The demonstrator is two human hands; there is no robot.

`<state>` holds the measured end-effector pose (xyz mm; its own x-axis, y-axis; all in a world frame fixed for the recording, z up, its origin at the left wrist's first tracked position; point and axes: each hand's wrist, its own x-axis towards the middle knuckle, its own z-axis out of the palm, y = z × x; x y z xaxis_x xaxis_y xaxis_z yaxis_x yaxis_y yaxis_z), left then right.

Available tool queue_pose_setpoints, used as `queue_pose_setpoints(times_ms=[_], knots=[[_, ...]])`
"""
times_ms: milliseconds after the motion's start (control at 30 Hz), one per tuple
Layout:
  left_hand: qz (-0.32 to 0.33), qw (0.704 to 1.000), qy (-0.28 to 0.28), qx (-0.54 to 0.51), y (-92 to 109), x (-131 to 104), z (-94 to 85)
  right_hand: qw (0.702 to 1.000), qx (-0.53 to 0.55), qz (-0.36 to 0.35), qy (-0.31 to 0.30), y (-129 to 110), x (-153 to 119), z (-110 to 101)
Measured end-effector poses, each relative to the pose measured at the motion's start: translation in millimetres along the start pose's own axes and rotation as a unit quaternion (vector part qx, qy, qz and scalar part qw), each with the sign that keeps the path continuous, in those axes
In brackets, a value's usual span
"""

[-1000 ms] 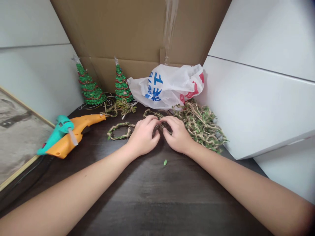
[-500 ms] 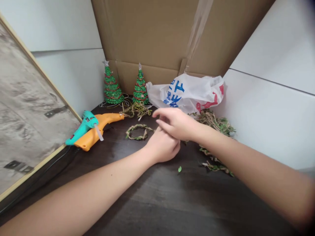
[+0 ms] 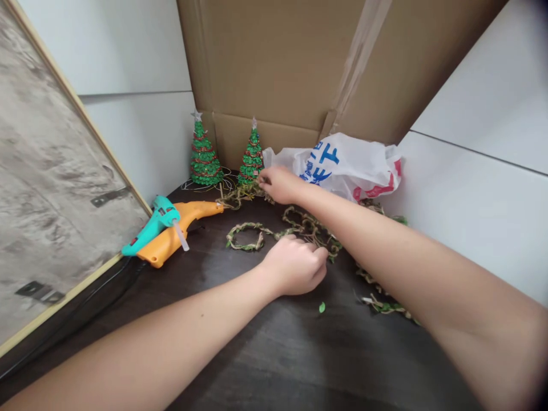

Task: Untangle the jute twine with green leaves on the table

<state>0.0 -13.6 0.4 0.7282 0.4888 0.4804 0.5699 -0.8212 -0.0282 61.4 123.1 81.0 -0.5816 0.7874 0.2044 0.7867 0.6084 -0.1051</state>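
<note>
Leafy twine [image 3: 245,194] is reached by right hand [image 3: 280,184], grip unclear. Left hand [image 3: 296,266] is closed, contents hidden; light pinch seems needed.

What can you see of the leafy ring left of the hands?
The leafy ring is a roughly oval, open-centred loop of tan, twine-like cord with small green leaves. It looks to lie flat on the dark tabletop. A similar strand leads off its right side; any knot is too small to make out. Neither hand touches the loop.
</note>
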Motion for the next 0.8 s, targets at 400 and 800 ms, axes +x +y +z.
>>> queue_pose_setpoints(times_ms=[400,800], knots=[[0.005,0.999,-0.038,0.001,-1.2,1.9,-2.0,0.991,0.113,0.054,0.039,6.1,-12.1,-74.5],[0.005,0.999,-0.052,-0.015,-0.7,2.7,-2.7,0.917,0.173,0.165,-0.321,-19.3,-22.1,-58.8]])
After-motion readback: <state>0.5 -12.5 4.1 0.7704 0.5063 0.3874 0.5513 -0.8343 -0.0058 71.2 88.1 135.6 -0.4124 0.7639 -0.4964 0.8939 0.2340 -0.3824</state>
